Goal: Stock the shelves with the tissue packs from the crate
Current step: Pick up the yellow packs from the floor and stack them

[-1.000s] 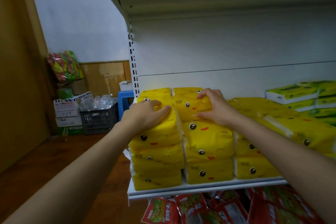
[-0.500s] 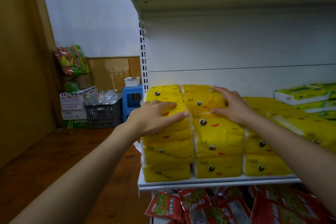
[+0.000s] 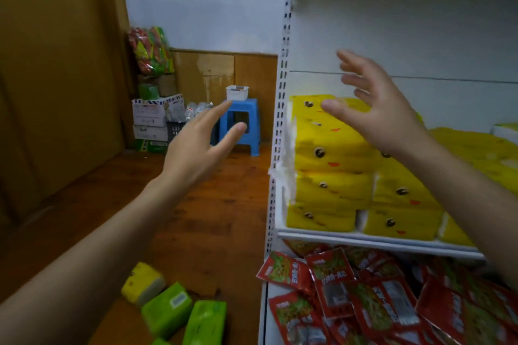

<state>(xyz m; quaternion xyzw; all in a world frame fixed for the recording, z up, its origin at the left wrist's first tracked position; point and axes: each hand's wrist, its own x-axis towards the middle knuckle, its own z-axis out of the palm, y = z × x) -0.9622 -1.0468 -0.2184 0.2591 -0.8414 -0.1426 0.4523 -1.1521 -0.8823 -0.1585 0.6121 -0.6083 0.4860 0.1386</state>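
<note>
- Head view: left hand (image 3: 196, 145) is open with fingers spread, in the air over the floor, holding nothing.
- Right hand (image 3: 384, 120) is open with fingers spread, in front of the yellow packs (image 3: 330, 148); no contact is evident.
- Yellow packs are stacked at the left end of the shelf (image 3: 372, 239), three high at the front.
- Loose packs (image 3: 168, 308), green and one yellow, lie at lower left; the crate itself is not visible.
- Judgement: the packs look light, soft and film-wrapped, so probably slippery. Grip across the broad faces with palm and thumb, without crushing.
</note>
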